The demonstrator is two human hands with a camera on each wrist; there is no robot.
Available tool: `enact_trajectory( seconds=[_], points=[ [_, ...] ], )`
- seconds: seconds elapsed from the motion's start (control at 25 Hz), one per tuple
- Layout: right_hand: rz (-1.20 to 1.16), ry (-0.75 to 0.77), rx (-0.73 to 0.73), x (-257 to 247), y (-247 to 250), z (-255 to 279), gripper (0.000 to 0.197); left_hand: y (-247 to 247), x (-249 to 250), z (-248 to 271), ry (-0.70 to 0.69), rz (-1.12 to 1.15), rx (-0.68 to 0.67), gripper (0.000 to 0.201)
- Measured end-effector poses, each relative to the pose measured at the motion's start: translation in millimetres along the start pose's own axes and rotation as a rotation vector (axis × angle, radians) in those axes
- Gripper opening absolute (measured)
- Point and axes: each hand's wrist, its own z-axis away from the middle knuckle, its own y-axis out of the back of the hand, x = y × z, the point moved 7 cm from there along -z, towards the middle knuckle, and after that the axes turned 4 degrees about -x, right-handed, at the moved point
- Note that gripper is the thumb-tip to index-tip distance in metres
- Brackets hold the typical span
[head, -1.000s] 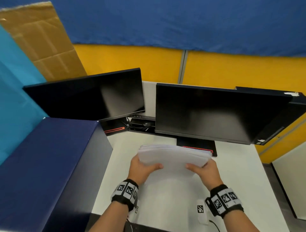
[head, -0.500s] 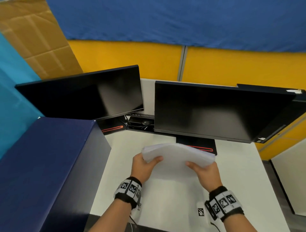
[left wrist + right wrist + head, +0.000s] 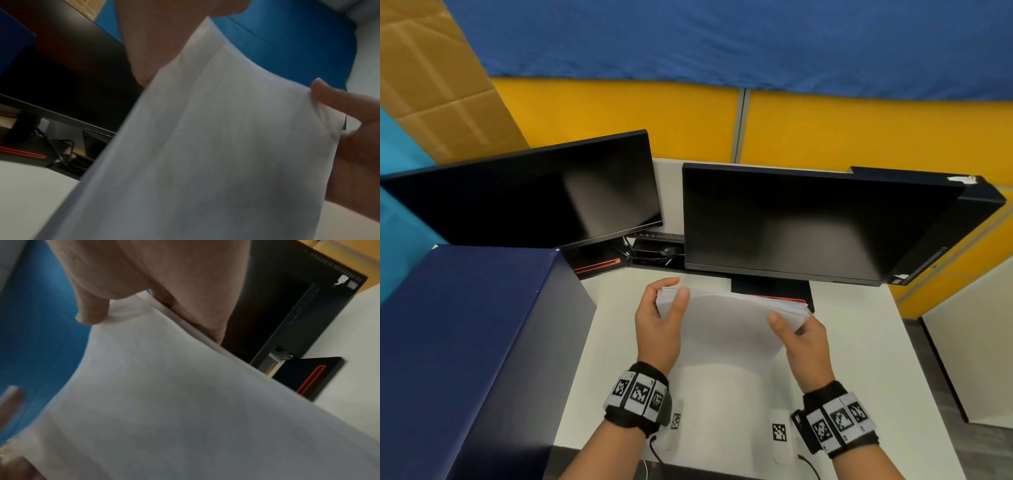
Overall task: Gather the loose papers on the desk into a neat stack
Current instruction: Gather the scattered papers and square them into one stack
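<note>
A stack of white papers (image 3: pixel 726 318) stands on its lower edge on the white desk (image 3: pixel 859 359), tilted toward me and bowed. My left hand (image 3: pixel 666 305) grips its left edge near the top, thumb in front and fingers curled behind. My right hand (image 3: pixel 796 329) grips the right edge the same way, thumb on the front sheet. In the left wrist view the papers (image 3: pixel 216 154) fill the middle with my right thumb at their far side. The right wrist view shows the papers (image 3: pixel 164 402) pinched under my thumb.
Two dark monitors (image 3: pixel 544 192) (image 3: pixel 808 219) stand close behind the papers, each on a black base with a red line. A dark blue box (image 3: pixel 465 342) borders the desk on the left. Cables (image 3: pixel 654 253) lie between the monitors. Yellow partitions (image 3: pixel 619 116) close the back.
The stack has been tipped from nearly flat between my hands up onto its lower edge. My left hand slid up to the top left corner. The head view came nearer.
</note>
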Motion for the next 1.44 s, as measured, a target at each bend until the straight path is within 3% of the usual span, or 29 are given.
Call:
enact_trajectory(
  seconds=[0.12, 0.24, 0.32, 0.4, 0.48, 0.56, 0.64, 0.72, 0.76, 0.8, 0.88, 0.92, 1.0, 1.12, 1.16, 1.24, 1.28, 1.44],
  points=[
    [0.006, 0.002, 0.073, -13, -3, -5, 0.027, -2, 12, 1, 0.015, -0.03, 0.129, 0.009],
    [0.069, -0.035, 0.108, -19, -4, -10, 0.032, -6, 7, -1, 0.085, 0.019, 0.112, 0.01],
    [-0.024, 0.012, 0.042, -19, -3, -9, 0.025, -5, 2, -3, 0.117, 0.025, 0.111, 0.017],
    [-0.052, 0.032, -0.059, -9, 1, -6, 0.036, -8, 3, -2, 0.133, 0.042, 0.109, 0.025],
    [0.026, -0.046, -0.127, 14, -3, 0, 0.039, -10, 6, 0, 0.162, 0.02, 0.111, 0.027],
    [0.098, -0.143, -0.067, 31, -4, 6, 0.03, -4, 18, -2, 0.119, -0.058, 0.073, 0.02],
    [0.156, -0.127, -0.02, 25, -7, 0, 0.026, 4, 50, -11, -0.116, -0.358, -0.072, 0.038],
    [0.341, 0.073, -0.092, -2, -19, -12, 0.012, -8, 75, -16, -0.411, -0.954, -0.31, 0.058],
    [0.463, 0.194, -0.171, -21, -31, -15, 0.004, -17, 78, -17, -0.491, -1.161, -0.413, 0.057],
    [0.574, 0.298, -0.226, -38, -42, -17, 0.012, -25, 77, -19, -0.478, -1.251, -0.5, 0.05],
    [0.636, 0.365, -0.243, -58, -48, -22, 0.017, -33, 74, -23, -0.334, -1.159, -0.603, 0.026],
    [0.638, 0.346, -0.223, -60, -41, -26, 0.016, -31, 70, -24, -0.285, -1.088, -0.609, 0.031],
    [0.603, 0.2, -0.191, -44, -8, -32, 0.018, -9, 67, -30, -0.178, -0.99, -0.54, 0.038],
    [0.364, -0.063, -0.092, -10, 49, -24, 0.023, 46, 53, -36, 0.042, -0.56, -0.425, 0.01],
    [0.193, -0.088, -0.072, -1, 57, -20, 0.028, 56, 47, -35, 0.076, -0.438, -0.418, 0.016],
    [-0.11, -0.158, -0.042, 16, 58, -13, 0.05, 61, 30, -33, 0.102, -0.281, -0.376, 0.024],
    [-0.147, -0.175, -0.042, 22, 54, -10, 0.054, 59, 19, -32, 0.091, -0.256, -0.332, 0.025],
    [0.032, -0.099, 0.105, 31, 57, -3, 0.034, 44, -20, -16, 0.034, -0.186, -0.185, 0.025]
  ],
)
